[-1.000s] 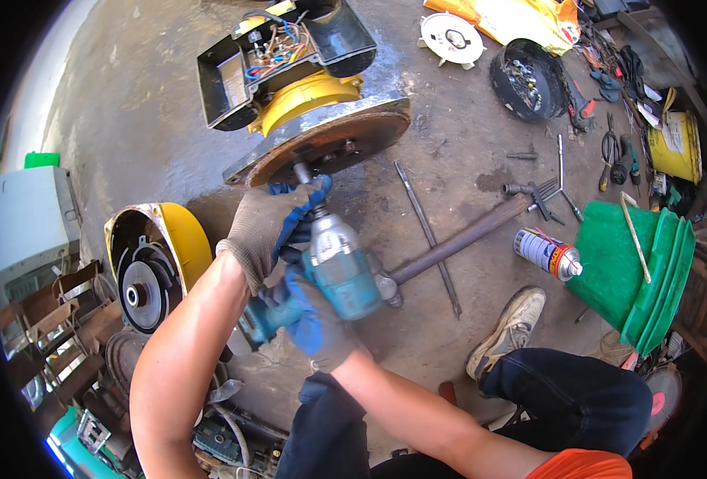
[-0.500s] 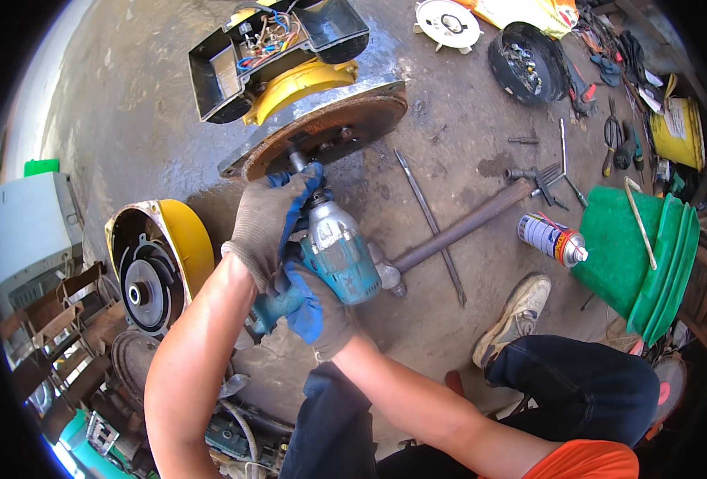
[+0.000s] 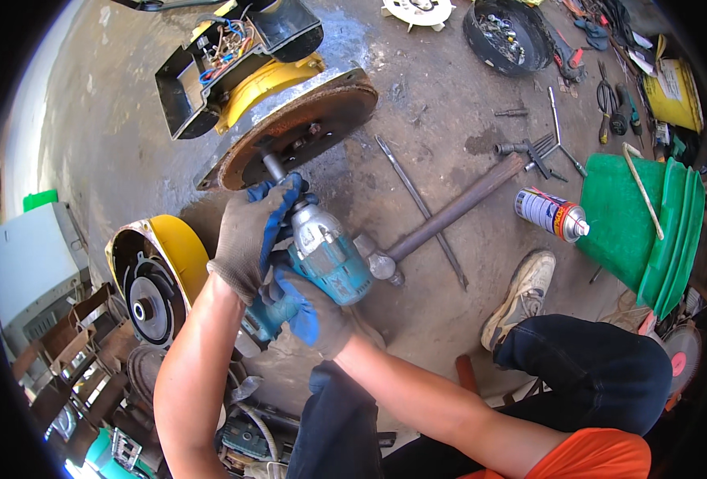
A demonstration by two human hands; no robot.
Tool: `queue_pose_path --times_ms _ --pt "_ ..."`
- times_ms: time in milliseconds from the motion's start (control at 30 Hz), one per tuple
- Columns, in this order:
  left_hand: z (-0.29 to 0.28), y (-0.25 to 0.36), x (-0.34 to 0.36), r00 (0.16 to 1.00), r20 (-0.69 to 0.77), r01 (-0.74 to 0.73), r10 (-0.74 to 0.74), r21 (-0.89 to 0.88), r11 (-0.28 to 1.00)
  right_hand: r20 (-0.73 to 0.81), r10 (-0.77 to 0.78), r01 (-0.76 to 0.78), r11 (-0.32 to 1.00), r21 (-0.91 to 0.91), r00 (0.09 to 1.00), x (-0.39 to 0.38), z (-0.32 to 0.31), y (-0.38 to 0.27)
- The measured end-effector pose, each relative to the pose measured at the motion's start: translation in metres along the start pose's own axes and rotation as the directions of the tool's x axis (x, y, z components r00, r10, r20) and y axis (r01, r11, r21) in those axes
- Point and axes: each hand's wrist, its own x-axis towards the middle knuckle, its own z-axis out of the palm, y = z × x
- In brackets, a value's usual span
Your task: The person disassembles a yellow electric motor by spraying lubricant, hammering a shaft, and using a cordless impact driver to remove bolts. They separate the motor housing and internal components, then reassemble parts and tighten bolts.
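In my right hand (image 3: 313,311), gloved in grey and blue, is the handle of a teal and silver impact wrench (image 3: 333,259). My gloved left hand (image 3: 253,227) is closed around the wrench's front end, just behind a long metal socket (image 3: 273,167). The socket's tip meets the rusty round face (image 3: 333,120) of a yellow motor (image 3: 269,86); whether it sits over a bolt there is hidden. Bolt heads show elsewhere on that face. On top of the motor, a black terminal box (image 3: 182,88) stands uncovered with coloured wires inside.
Right of the wrench lie a hammer (image 3: 457,207) and a pry bar (image 3: 417,199). Farther right are a spray can (image 3: 549,214) and a green bucket (image 3: 621,223). A black pan (image 3: 481,40) holds small hardware. On the left stands a yellow housing (image 3: 182,243) with an impeller inside.
The view has shifted, so the motor appears farther left. Both hands keep their hold on the impact wrench, and its socket still meets the rusty face.
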Motion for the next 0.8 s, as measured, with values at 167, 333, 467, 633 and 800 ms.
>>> queue_pose_path --times_ms 167,333,467,633,800 --pt "0.001 0.002 -0.008 0.999 -0.001 -0.04 0.041 0.124 0.991 0.007 0.018 -0.018 0.999 0.047 1.0 -0.008 0.007 -0.006" --pt "-0.001 -0.004 -0.007 1.0 0.022 0.022 -0.023 0.015 1.0 -0.025 0.046 -0.043 0.99 0.132 0.999 -0.017 0.005 -0.007" --pt "-0.003 -0.017 0.004 1.0 -0.01 0.007 -0.009 -0.221 0.975 0.03 -0.002 -0.004 0.985 0.173 1.0 -0.022 0.004 -0.015" --pt "0.001 -0.019 0.014 0.99 -0.108 -0.129 0.095 -0.376 0.918 -0.067 0.041 -0.031 0.988 0.149 0.997 -0.044 0.005 -0.045" --pt "0.012 -0.011 0.026 0.954 -0.298 -0.111 -0.006 -0.375 0.92 0.01 -0.067 0.065 0.99 0.127 0.998 -0.076 -0.006 -0.094"
